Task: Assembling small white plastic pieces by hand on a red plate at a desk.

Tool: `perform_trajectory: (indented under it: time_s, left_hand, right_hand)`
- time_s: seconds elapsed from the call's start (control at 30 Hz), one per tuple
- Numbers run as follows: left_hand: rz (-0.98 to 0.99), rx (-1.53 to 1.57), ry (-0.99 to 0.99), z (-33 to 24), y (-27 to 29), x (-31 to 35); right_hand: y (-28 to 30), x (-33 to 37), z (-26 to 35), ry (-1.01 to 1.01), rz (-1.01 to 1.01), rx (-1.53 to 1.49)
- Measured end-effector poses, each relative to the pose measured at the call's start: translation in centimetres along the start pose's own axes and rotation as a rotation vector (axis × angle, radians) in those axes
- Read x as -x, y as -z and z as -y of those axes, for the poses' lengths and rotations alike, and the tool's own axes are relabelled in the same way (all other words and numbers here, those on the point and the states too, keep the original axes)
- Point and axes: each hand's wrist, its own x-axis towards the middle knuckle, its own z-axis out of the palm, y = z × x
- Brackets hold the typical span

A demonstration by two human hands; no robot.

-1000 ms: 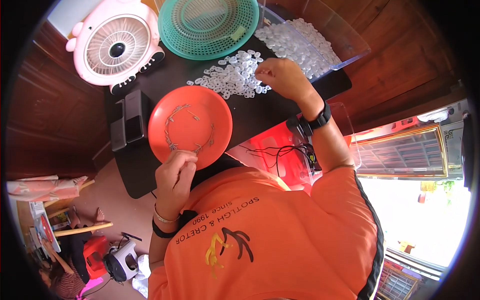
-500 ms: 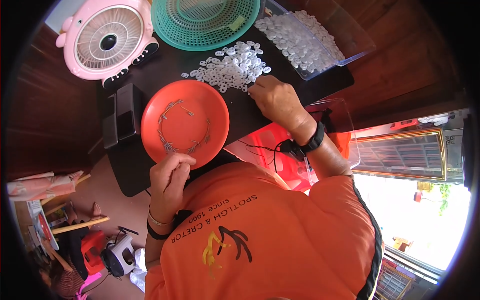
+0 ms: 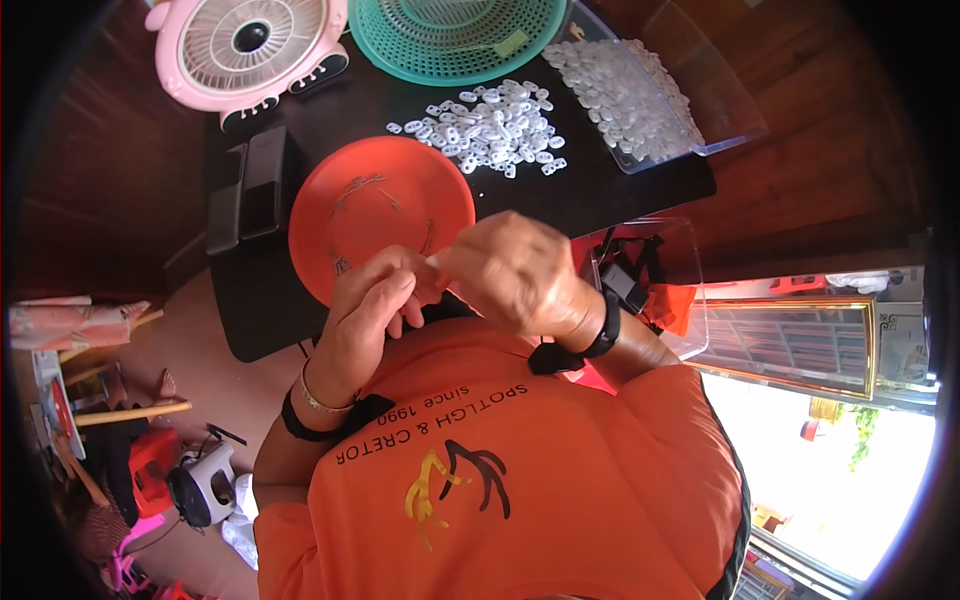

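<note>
Both hands meet above the near edge of an orange dish [image 3: 380, 228]. Left hand [image 3: 375, 305]: fingers curled, thumb bent in beside them. Right hand [image 3: 515, 275]: fingers drawn in, blurred. A pale speck [image 3: 432, 262] shows where the fingertips meet; too small to identify, and cannot tell which hand grips it, if either.

Supply: two-holed white plastic pieces [image 3: 505, 130] lie loose in a heap on the black surface [image 3: 625, 195], beyond the dish. Thin metallic pins [image 3: 343, 266] lie in the dish, scattered in a broken ring.

Progress, as judged: plenty left, since both heap and pins remain well stocked. A clear plastic bin [image 3: 735, 125] to the right holds many white pieces [image 3: 635, 105]; whether finished or more stock, cannot tell. No piece joined to a pin is discernible, so a finished count is not possible.
</note>
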Motion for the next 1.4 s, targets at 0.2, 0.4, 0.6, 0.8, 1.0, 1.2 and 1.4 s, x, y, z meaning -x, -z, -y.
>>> perform_trajectory:
  time_s: [0.2, 0.4, 0.6, 0.8, 1.0, 1.2, 1.4]
  left_hand:
    - [0.019, 0.143, 0.077, 0.7, 0.9, 0.9]
    - [-0.022, 0.245, 0.034, 1.4, 1.7, 1.5]
    - [-0.217, 0.157, -0.071, 1.0, 2.9, 2.5]
    - [-0.253, 0.194, -0.086, 1.5, 3.5, 3.1]
    - [-0.276, 0.219, -0.075, 1.7, 3.9, 3.6]
    - [-0.279, 0.242, -0.069, 1.8, 3.9, 3.6]
    - [-0.279, 0.236, -0.070, 1.7, 3.8, 3.7]
  right_hand:
    - [-2.1, 0.0, 1.4, 0.062, -0.010, -0.060]
    - [-2.9, -0.9, 1.9, -0.205, 0.053, -0.444]
    - [-2.5, -3.8, -2.6, -0.409, 0.374, -0.293]
    - [-5.4, -5.0, -5.4, -0.247, 0.592, -0.054]
    - [-7.8, -5.3, -4.8, -0.119, 0.760, 0.296]
    - [-8.4, -5.4, -4.7, -0.058, 0.751, 0.341]
    - [-8.1, -4.9, -5.8, -0.048, 0.628, 0.181]
